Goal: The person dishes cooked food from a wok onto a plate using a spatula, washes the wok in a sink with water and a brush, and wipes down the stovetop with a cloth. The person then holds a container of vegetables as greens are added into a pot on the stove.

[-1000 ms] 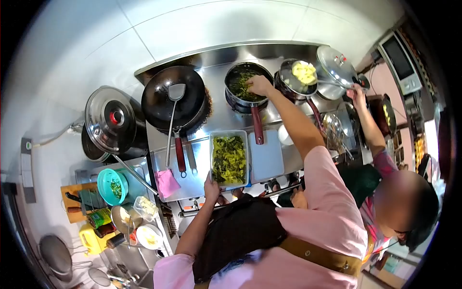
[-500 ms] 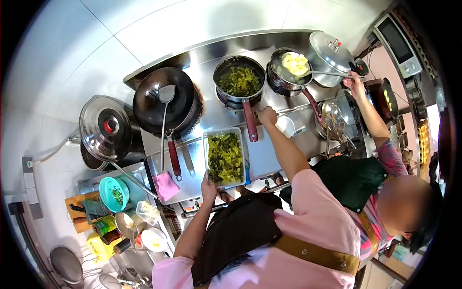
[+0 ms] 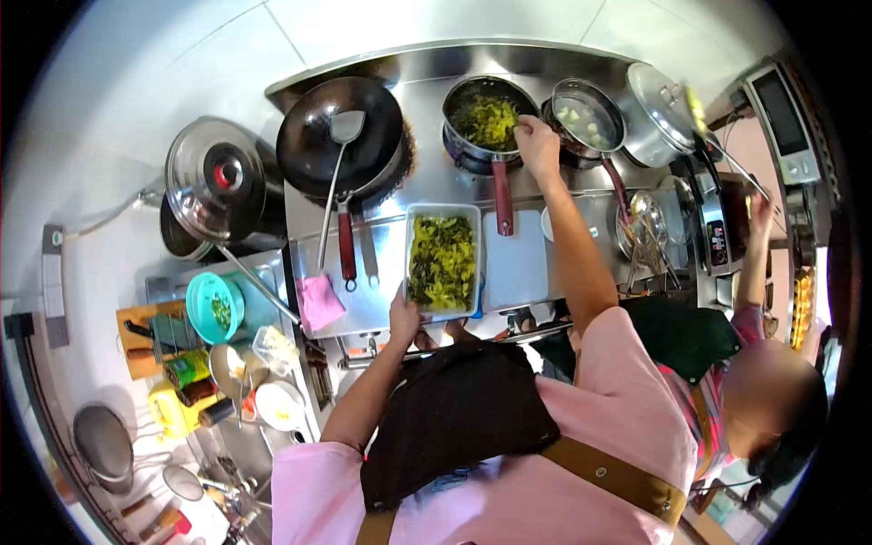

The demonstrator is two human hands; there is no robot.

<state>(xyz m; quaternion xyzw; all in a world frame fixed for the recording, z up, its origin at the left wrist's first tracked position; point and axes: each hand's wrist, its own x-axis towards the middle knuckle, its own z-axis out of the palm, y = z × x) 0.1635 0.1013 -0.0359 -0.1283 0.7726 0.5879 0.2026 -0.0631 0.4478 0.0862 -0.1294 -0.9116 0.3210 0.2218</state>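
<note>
My left hand (image 3: 404, 318) grips the near edge of a white rectangular tray (image 3: 408, 259) full of chopped greens (image 3: 442, 263) on the steel counter. My right hand (image 3: 538, 145) reaches forward to the right rim of a saucepan (image 3: 457, 98) that holds dark greens (image 3: 488, 118). Its fingers curl over the rim, and I cannot see whether they hold anything. The pan's red handle (image 3: 502, 195) points back toward me.
A black wok (image 3: 313, 150) with a spatula (image 3: 345, 127) sits left of the saucepan. To the right are a pan of pale pieces (image 3: 589, 123) and a lidded pot (image 3: 658, 109). A co-worker's hand (image 3: 761, 213) is raised at far right. A lidded stockpot (image 3: 218, 177), teal bowl (image 3: 213, 309) and pink cloth (image 3: 320, 302) lie left.
My right hand drew back from the saucepan toward its handle, then reached forward to the pan's rim again. The co-worker's arm moved away from the right-hand pan. My left hand stayed on the tray.
</note>
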